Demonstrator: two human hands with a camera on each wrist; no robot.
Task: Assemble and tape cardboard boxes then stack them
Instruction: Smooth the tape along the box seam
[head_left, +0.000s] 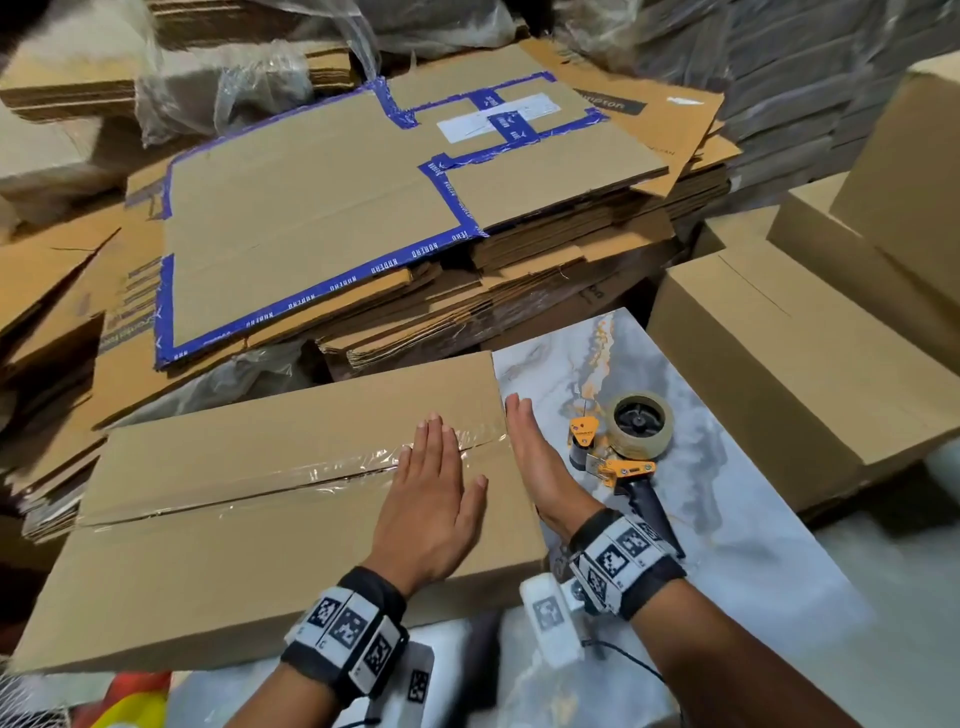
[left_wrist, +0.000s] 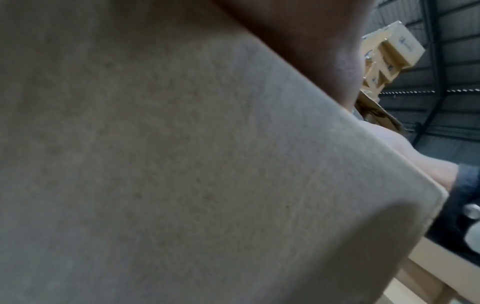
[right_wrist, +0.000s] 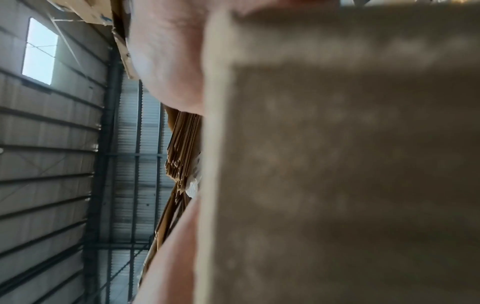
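- Two hands are on one closed cardboard box (head_left: 249, 525), which lies on the marble-patterned worktop (head_left: 727, 519) in front of the person.
- The left hand (head_left: 434, 499) lies flat on the top of the box with straight fingers, near its right end — it holds nothing, it only presses.
- Its fingertips (head_left: 434, 423) touch the strip of clear tape (head_left: 291, 475) that runs along the seam between the two top flaps.
- The right hand (head_left: 540, 462) stands on edge against the right end of the box, fingers straight and together, palm to the cardboard; it also grips nothing.
- In the right wrist view the box wall (right_wrist: 337, 164) fills most of the picture, blurred, with the palm (right_wrist: 168, 57) pressed on it.
- A tape dispenser (head_left: 623, 447) with an orange frame and a black handle lies on the worktop just beside the right hand, not touched.
- Finished boxes (head_left: 810, 364) stand to the right — how many I cannot tell.
- Behind the box is a pile of flat cardboard sheets (head_left: 322, 218); the top sheet has blue tape on its edges.
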